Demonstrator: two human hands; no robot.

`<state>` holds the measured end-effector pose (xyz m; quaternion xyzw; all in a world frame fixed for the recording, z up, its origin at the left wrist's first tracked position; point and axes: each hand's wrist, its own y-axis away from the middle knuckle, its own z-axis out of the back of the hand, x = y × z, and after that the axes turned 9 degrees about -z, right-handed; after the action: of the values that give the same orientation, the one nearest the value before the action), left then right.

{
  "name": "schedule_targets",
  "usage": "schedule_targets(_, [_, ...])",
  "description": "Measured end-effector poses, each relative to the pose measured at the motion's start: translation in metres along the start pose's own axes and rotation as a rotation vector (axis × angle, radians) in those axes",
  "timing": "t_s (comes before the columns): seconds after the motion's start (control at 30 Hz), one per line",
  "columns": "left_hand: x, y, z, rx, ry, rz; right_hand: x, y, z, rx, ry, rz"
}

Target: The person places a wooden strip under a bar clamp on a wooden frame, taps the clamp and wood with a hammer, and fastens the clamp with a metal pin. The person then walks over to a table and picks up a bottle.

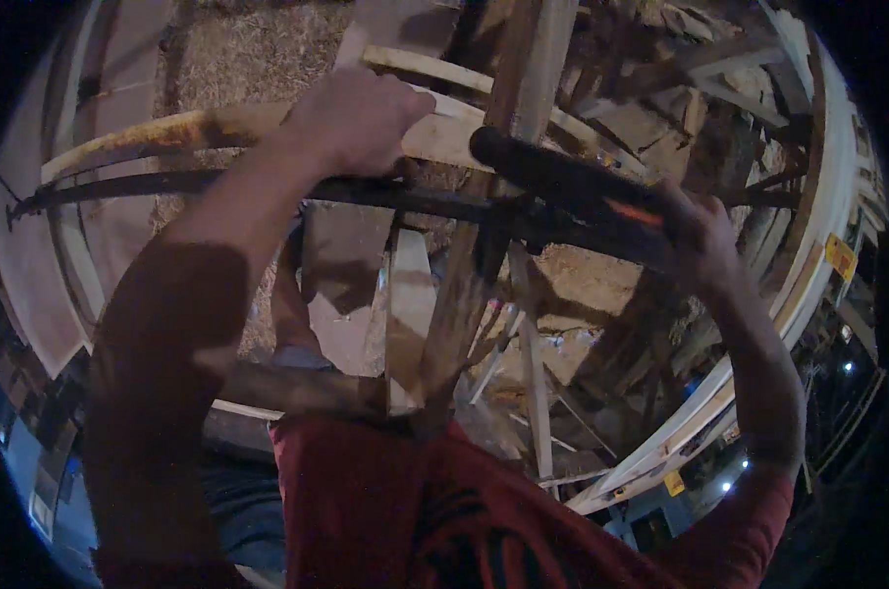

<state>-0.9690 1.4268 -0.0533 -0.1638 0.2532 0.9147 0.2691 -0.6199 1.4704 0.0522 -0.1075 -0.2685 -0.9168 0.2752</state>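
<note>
A pale, curved-looking wooden board (204, 130) runs across in front of me, with a brown stain toward its left end. My left hand (361, 123) is closed over this board, its fingertips partly hidden. Just nearer to me, a long dark bar tool (169, 184) that looks like a bar clamp stretches across, with a short crosspiece at its far left end. My right hand (701, 240) grips its thick dark right-hand part, which has an orange mark. A rounded black end points left toward the upright timber.
A thick timber (454, 294) rises through the middle, with a shorter wood block (410, 304) beside it. Crossed wooden pieces (533, 363) stand below right. A long pale beam (685, 432) curves along the right. Wood shavings (258, 54) lie on the ground at upper left.
</note>
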Motion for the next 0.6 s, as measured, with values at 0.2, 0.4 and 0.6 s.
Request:
schedule_targets(0.2, [-0.004, -0.001, 0.002, -0.013, 0.012, -0.001, 0.007, -0.005, 0.005, 0.129, 0.134, -0.084])
schedule_targets(0.4, [0.006, 0.005, -0.005, -0.08, -0.023, -0.059, 0.022, -0.007, 0.005, 0.081, 0.186, -0.084])
schedule_targets(0.6, [0.004, -0.007, 0.004, -0.019, -0.007, -0.119, 0.065, 0.042, 0.03, 0.083, 0.062, 0.008])
